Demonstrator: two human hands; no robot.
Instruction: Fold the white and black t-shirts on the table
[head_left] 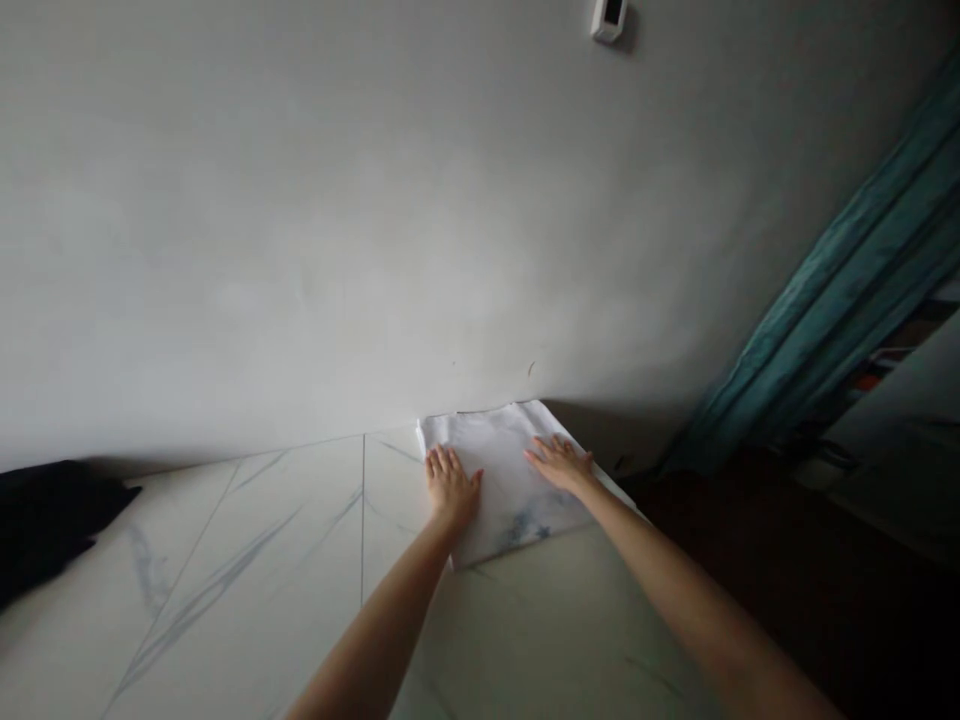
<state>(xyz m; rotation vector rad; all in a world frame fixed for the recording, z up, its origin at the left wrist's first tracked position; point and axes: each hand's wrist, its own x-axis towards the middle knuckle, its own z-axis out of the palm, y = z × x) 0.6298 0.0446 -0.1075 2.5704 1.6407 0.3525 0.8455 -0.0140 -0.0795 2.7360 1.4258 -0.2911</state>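
Note:
A white folded cloth [499, 465] with a faint blue print near its front edge lies flat on a white marble-patterned surface, its far edge against the wall. My left hand [452, 485] rests palm down on its left side, fingers stretched out. On its right side lies my right hand [559, 464], flat with the fingers spread. Both hands touch the cloth from above, and neither grips it. The parts under my palms are hidden.
The marble-patterned surface [300, 560] meets a grey wall [337, 250] at the back. A black cloth-like item [52, 515] lies at the far left. On the right hangs a teal curtain [825, 290] beside a dark floor [765, 530]. A small white device [608, 18] is mounted high on the wall.

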